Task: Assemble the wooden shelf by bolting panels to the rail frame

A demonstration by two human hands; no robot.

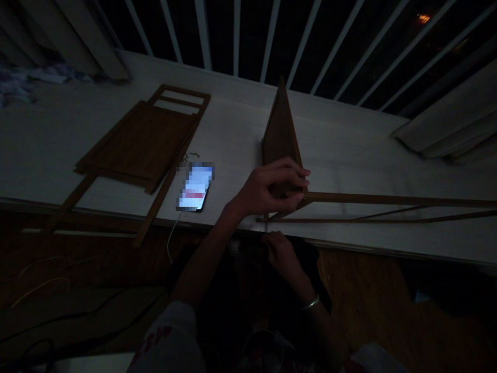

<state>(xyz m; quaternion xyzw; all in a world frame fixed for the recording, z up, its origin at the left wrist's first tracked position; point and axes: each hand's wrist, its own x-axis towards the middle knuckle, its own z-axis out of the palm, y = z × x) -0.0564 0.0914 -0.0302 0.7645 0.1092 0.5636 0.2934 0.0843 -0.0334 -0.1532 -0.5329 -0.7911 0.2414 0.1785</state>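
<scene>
A wooden piece of furniture with a flat panel and long thin rails stands on its side on the white ledge, the rails running off to the right. My left hand reaches over it, fingers and thumb closed round the corner where panel and rail meet. Below that, at the ledge's front edge, my right hand is closed on a thin metal tool pointing up at the lower rail. The dim light hides the tool's exact kind and its tip.
Left of the hands lies a folded wooden chair, legs over the ledge's edge. A lit phone with a white cable lies beside several small dark screw-like pieces. White bars and curtains border the ledge.
</scene>
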